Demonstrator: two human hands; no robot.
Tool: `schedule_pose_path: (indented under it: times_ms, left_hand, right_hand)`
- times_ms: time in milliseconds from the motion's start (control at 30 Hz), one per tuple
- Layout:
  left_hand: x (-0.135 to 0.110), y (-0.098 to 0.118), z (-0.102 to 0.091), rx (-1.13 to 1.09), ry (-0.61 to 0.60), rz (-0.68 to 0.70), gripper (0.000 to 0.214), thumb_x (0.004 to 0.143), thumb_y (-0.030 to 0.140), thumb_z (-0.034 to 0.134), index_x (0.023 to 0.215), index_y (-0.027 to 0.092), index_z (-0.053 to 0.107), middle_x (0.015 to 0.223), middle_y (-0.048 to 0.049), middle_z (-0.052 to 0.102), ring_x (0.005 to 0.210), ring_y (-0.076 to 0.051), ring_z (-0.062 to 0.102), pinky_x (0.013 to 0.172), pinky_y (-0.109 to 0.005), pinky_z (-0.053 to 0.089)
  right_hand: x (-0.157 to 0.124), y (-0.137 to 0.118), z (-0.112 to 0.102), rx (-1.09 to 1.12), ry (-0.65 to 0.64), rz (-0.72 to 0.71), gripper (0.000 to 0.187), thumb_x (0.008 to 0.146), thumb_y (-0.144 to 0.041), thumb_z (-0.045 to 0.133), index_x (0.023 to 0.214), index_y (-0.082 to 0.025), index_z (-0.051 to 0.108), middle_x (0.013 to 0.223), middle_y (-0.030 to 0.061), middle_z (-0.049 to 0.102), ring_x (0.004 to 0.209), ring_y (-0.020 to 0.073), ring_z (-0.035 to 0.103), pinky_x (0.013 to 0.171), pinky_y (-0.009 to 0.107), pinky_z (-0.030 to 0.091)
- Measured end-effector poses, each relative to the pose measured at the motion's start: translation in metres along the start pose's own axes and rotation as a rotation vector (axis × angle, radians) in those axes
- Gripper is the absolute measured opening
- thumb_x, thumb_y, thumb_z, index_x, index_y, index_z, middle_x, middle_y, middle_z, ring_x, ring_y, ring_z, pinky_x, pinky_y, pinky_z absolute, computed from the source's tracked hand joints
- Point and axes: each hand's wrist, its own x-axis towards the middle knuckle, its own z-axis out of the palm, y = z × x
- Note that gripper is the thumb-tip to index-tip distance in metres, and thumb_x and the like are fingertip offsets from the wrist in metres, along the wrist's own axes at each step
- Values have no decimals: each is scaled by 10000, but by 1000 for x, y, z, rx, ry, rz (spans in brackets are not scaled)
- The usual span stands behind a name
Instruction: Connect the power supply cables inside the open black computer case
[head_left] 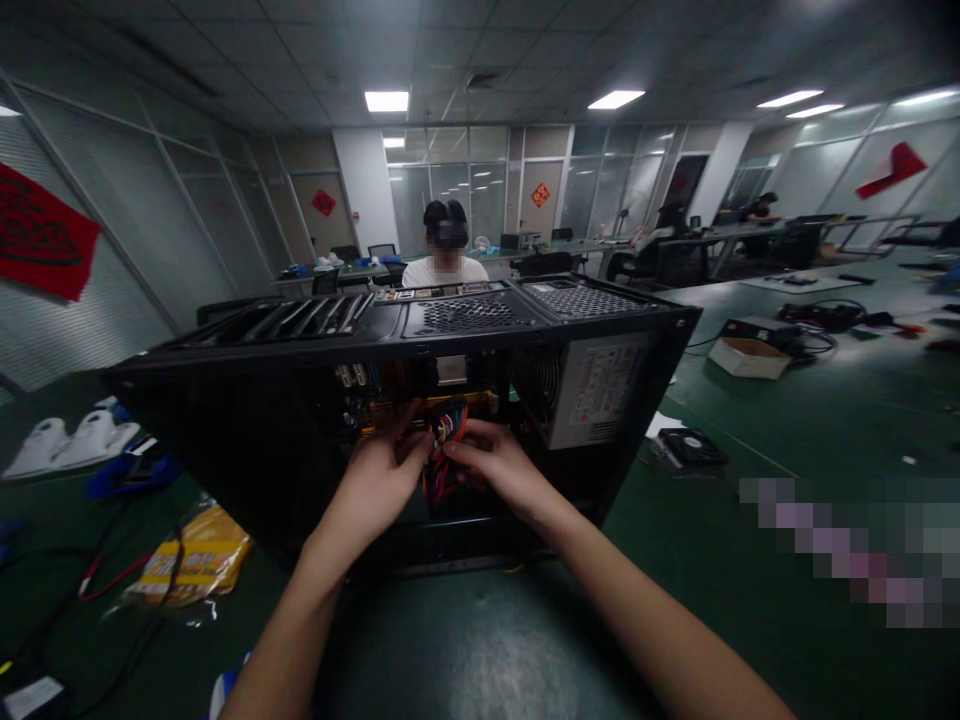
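An open black computer case (300,340) stands on the green table in front of me. Both my hands reach into its open side. My left hand (379,480) and my right hand (491,465) meet at a bundle of coloured wires (448,430), with fingers pinched on it. A grey power supply (600,385) with a label sits inside the case at the right. A yellowish circuit board shows behind the wires.
A yellow plastic packet (191,565) and loose cables lie at the left, with white devices (67,440) beyond. A small black fan (690,447) and a cardboard box (746,357) lie at the right. A person in a white shirt (445,268) sits behind the case.
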Motion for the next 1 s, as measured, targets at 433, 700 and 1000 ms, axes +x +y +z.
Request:
schedule_pose_path:
  times_ms: [433,700,1000]
  left_hand:
    - [3,-6,0,3,-61,-46,359,896,412,495,1010,196,758,1056,-51,764,1024,-263,694,946,-378,506]
    - [1,11,1,-168,-56,-71,306,848,390,541,822,179,761,845,-27,783,845,-237,720,816,-336,555]
    - [1,6,9,-198,-25,-59,358,857,449,551,954,192,781,1002,-39,777,953,-260,709,868,-352,542]
  right_hand:
    - [-2,-5,-4,-5,-22,-36,287,734,-381,693,934,-177,675,854,30,709,588,110,563,464,192,353]
    - [7,10,-10,81,57,61,474,783,-647,556,756,-174,542,498,-34,534,380,81,444,369,187,271]
    - [9,10,-18,-101,89,-30,397,816,-570,546,731,-182,550,598,-7,562,526,126,533,446,218,357]
